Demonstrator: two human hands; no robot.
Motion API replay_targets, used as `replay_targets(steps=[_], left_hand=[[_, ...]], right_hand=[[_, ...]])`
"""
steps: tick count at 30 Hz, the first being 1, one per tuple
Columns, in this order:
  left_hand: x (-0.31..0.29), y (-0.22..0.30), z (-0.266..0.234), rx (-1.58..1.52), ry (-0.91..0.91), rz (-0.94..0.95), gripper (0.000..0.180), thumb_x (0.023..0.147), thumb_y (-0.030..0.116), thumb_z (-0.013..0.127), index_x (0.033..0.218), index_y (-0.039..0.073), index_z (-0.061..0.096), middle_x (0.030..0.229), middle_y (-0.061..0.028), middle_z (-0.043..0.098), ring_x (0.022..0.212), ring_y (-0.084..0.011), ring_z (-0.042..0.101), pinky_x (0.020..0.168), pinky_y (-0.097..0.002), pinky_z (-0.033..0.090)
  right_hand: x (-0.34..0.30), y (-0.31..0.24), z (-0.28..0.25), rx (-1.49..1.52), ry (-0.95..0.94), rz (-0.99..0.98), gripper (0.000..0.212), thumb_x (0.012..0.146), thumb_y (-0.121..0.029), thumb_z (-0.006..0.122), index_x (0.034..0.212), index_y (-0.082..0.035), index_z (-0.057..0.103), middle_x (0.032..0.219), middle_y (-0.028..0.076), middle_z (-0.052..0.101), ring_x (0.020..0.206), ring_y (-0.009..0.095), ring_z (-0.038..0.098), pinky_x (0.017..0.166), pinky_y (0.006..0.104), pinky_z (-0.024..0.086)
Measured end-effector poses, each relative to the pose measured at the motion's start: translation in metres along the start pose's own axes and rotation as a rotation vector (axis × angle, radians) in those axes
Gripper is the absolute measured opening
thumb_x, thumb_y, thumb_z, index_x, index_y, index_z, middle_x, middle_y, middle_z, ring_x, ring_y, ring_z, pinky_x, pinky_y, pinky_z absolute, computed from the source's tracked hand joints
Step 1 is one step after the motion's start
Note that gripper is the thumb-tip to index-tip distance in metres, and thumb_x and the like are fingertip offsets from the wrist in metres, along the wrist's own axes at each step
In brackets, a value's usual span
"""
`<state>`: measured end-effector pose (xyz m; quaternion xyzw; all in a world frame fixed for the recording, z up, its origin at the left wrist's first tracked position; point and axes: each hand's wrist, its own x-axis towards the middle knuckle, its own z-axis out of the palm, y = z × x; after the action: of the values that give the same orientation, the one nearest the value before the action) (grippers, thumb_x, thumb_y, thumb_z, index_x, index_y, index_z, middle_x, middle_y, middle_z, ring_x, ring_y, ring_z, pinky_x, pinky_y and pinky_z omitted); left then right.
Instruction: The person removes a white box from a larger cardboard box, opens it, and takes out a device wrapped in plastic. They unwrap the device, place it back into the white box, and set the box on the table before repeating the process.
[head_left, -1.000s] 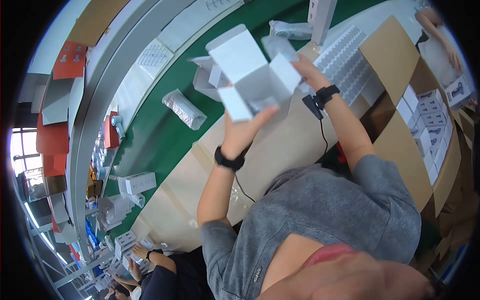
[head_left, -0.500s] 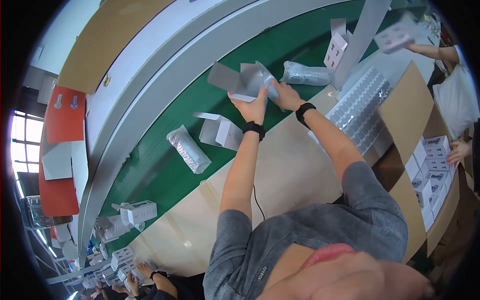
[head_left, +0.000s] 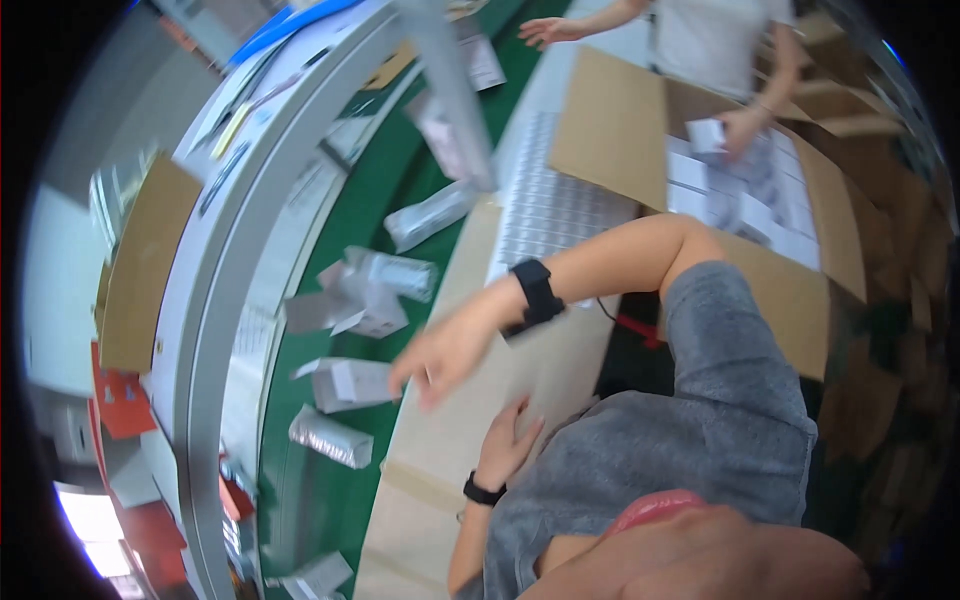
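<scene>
My right hand (head_left: 447, 352) reaches over the bench edge, bent fingers apart and smeared by motion, with nothing visible in them. Its fingertips are nearest a white box (head_left: 352, 384) with raised flaps; I cannot tell whether they touch. My left hand (head_left: 506, 446) is low over the beige bench top, close to my body, fingers spread and holding nothing. On the green surface, an open white carton (head_left: 372, 308) stands against a bubble-wrapped pack (head_left: 398, 274). Another bubble-wrapped pack (head_left: 330, 437) lies below the nearer box, and a third wrapped pack (head_left: 430, 215) lies farther up.
A grey post (head_left: 450, 95) rises beside the green surface. Silver-grey sheets of labels (head_left: 555, 195) lie at the bench's far end. Right of them stands a large brown carton (head_left: 610, 125) of small white boxes, where another person's hand (head_left: 742, 132) grips one.
My hands have let go of the open carton and wrapped pack, which now rest on the green surface. Both hands have drawn back toward me, and the view has turned to the right.
</scene>
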<state>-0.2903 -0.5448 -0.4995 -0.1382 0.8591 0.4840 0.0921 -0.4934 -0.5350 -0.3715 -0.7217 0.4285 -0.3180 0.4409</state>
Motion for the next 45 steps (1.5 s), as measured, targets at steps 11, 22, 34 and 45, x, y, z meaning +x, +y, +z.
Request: replay_targets(steps=[11,22,34,45], left_hand=[[-0.060,-0.024,0.072,-0.078,-0.019,-0.148,0.051,0.082,0.032,0.055,0.119,-0.002,0.042,0.098,-0.0217,0.057,0.088,-0.0344,0.056,0.076,-0.0396,0.044],[-0.052,0.029,0.032,-0.433,-0.122,0.193,0.039,0.090,0.028,0.043,0.116,0.000,0.045,0.096,-0.0149,0.059,0.090,-0.0242,0.057,0.083,-0.0351,0.043],[-0.009,0.039,0.019,-0.927,0.658,-0.066,0.035,0.092,0.029,0.037,0.107,-0.001,0.047,0.083,-0.0104,0.057,0.077,-0.0177,0.055,0.073,-0.0287,0.045],[0.079,0.105,0.050,-0.743,0.545,-0.078,0.031,0.092,0.025,0.039,0.105,-0.002,0.047,0.083,-0.0099,0.057,0.076,-0.0174,0.055,0.071,-0.0279,0.045]], right_hand=[[-0.248,-0.011,0.242,-0.187,0.259,1.083,0.033,0.083,-0.036,0.049,0.079,-0.004,0.057,0.068,0.016,0.057,0.060,0.032,0.054,0.058,0.0365,0.045],[-0.335,-0.052,0.110,-0.229,1.373,0.810,0.012,0.084,-0.017,0.047,0.081,-0.007,0.054,0.063,-0.001,0.052,0.060,0.008,0.053,0.050,0.0214,0.041],[-0.406,0.097,-0.049,-0.829,0.675,1.234,0.051,0.084,-0.038,0.048,0.125,-0.008,0.039,0.120,0.029,0.040,0.109,0.041,0.043,0.093,0.0416,0.036],[-0.475,0.122,-0.084,-0.758,0.879,1.137,0.064,0.065,-0.038,0.067,0.121,-0.016,0.045,0.104,0.021,0.043,0.097,0.040,0.048,0.079,0.0444,0.041]])
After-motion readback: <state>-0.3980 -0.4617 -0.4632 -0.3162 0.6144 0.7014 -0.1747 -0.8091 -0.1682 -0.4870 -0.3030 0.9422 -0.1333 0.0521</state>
